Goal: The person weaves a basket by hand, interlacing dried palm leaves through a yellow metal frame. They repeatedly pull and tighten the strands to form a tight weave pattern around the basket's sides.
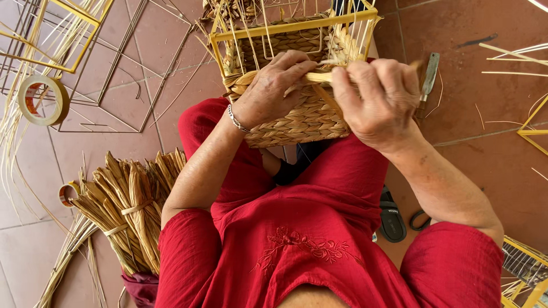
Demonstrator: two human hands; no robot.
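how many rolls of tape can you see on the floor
2. A large tape roll lies on the tiles at far left, over the yellow wire frames. A smaller tape roll sits lower left, beside the bundled straw. More could be hidden under the straw.

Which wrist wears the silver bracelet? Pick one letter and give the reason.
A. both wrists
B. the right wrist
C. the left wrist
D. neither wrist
C: the bracelet circles the wrist just behind the left hand, which rests on the woven basket, while the wrist behind the right hand is bare.
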